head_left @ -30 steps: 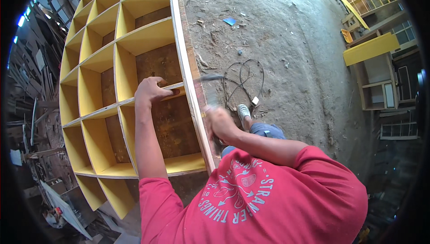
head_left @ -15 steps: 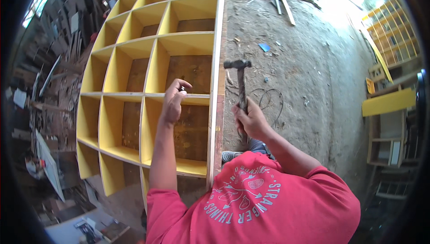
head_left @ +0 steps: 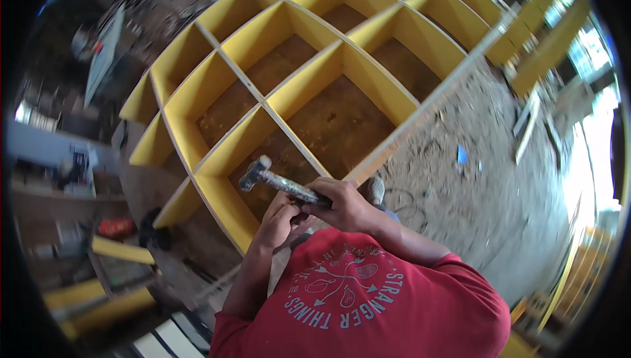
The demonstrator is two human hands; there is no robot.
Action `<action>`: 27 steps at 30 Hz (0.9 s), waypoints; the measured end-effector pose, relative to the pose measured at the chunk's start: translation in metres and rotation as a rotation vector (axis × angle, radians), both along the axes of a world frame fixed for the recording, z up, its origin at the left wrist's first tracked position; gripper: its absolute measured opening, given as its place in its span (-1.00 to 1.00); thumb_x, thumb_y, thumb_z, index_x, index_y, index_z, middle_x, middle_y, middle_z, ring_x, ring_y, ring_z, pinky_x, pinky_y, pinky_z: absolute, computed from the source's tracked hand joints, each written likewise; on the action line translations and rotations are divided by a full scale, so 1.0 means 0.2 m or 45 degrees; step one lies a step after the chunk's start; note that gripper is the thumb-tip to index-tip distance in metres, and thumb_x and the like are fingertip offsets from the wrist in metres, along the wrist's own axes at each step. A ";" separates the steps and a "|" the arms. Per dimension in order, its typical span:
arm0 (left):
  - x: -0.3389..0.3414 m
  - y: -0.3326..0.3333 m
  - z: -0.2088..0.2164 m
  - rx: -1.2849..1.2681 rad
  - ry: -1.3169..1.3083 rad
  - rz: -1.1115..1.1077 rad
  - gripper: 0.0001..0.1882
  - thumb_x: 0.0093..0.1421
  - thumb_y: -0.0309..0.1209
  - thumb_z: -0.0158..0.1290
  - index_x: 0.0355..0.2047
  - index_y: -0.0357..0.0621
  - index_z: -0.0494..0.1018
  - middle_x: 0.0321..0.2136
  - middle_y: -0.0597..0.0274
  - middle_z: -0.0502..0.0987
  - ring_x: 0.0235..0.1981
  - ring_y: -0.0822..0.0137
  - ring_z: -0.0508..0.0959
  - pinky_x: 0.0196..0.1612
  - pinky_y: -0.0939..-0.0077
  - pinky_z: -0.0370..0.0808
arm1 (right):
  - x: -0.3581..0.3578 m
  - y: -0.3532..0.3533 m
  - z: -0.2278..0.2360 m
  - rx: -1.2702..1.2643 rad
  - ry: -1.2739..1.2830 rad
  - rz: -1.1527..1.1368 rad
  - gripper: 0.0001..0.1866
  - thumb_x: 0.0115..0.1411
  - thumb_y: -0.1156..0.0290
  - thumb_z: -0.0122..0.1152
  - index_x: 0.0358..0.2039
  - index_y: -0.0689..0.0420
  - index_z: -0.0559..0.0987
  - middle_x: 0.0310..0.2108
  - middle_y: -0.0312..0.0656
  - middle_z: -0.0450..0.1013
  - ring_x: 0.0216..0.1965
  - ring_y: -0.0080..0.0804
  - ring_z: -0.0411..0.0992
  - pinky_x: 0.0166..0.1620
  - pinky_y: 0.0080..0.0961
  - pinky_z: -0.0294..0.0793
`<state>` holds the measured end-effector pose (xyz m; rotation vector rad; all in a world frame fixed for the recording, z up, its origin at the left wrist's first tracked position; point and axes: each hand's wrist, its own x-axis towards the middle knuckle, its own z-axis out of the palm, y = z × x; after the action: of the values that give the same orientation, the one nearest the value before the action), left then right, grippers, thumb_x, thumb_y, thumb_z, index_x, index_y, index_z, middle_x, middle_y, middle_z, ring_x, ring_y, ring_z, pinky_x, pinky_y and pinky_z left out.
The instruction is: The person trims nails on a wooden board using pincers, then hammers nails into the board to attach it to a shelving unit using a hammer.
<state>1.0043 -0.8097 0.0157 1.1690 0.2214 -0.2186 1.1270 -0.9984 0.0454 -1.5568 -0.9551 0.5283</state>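
Note:
My right hand point(head_left: 343, 205) is closed around a hammer point(head_left: 288, 188). The hammer's worn metal head points away to the left, over an open cell of a large yellow shelving frame point(head_left: 374, 57). Close beside it, my left hand point(head_left: 279, 221) has its fingers bent together, meeting the right hand near the handle. Whatever the left fingers pinch is too small or hidden to name. Both hands are held in front of my red shirt, at the near edge of the frame. Its grid of pale-edged dividers stands over a brown back panel point(head_left: 342, 118).
Yellow boards point(head_left: 545, 39) stand at the far right, with loose wood strips point(head_left: 528, 128) by them. A blue scrap point(head_left: 462, 155) and a thin cable point(head_left: 409, 203) lie on the dirt floor. Cluttered shelves and a red object point(head_left: 116, 228) are at the left.
My view has swung left, so the frame now lies diagonally. My hands, apart before, have come together, and the hammer has gone from upright to tilted left.

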 end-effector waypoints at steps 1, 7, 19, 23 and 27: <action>0.02 -0.09 0.04 0.053 0.204 0.169 -0.72 0.30 -0.46 -0.19 -0.02 -0.24 0.38 -0.44 0.29 0.47 -0.56 0.61 0.35 -0.52 0.67 0.27 | 0.09 -0.04 -0.04 0.017 -0.015 0.081 -0.64 0.20 0.49 0.46 -0.01 0.26 0.62 -0.21 0.05 0.59 -0.17 0.04 0.61 -0.11 -0.17 0.59; 0.18 -0.57 0.08 -0.141 0.226 0.730 -0.62 0.26 -0.33 -0.17 0.01 -0.30 0.35 -0.37 0.21 0.47 -0.55 0.44 0.42 -0.53 0.57 0.32 | 0.47 -0.17 -0.05 -0.003 0.031 0.487 -0.76 0.24 0.44 0.48 -0.16 0.26 0.64 -0.37 -0.05 0.55 -0.36 -0.15 0.55 -0.27 -0.28 0.51; 0.28 -0.81 0.08 -0.440 -0.077 1.155 -0.53 0.25 -0.34 0.06 0.13 -0.24 0.30 -0.25 0.24 0.52 -0.41 0.48 0.49 -0.35 0.61 0.41 | 0.68 -0.11 0.00 -0.285 0.199 0.809 -0.82 0.28 0.48 0.42 -0.15 0.28 0.67 -0.38 -0.03 0.61 -0.36 -0.35 0.60 -0.26 -0.33 0.57; 0.31 -0.74 0.00 -0.320 -0.071 1.144 -0.72 0.43 -0.29 0.13 0.01 -0.17 0.43 -0.23 0.26 0.53 -0.34 0.47 0.49 -0.24 0.56 0.42 | 0.71 -0.07 0.02 -0.272 0.242 0.727 -0.82 0.30 0.47 0.41 -0.15 0.27 0.66 -0.45 -0.08 0.59 -0.40 -0.42 0.58 -0.30 -0.37 0.54; 0.35 -0.63 -0.11 -0.409 -0.167 1.121 -0.75 0.49 -0.24 0.08 -0.05 -0.18 0.46 -0.29 0.28 0.51 -0.35 0.48 0.48 -0.25 0.54 0.42 | 0.73 -0.08 0.05 -0.321 0.233 0.573 -0.85 0.35 0.45 0.39 -0.19 0.26 0.65 -0.53 -0.28 0.52 -0.47 -0.62 0.50 -0.42 -0.51 0.46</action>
<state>1.0743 -0.9366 -0.0062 0.6787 0.5391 0.5775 1.2730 -1.0146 0.0553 -1.4811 -1.1330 1.1258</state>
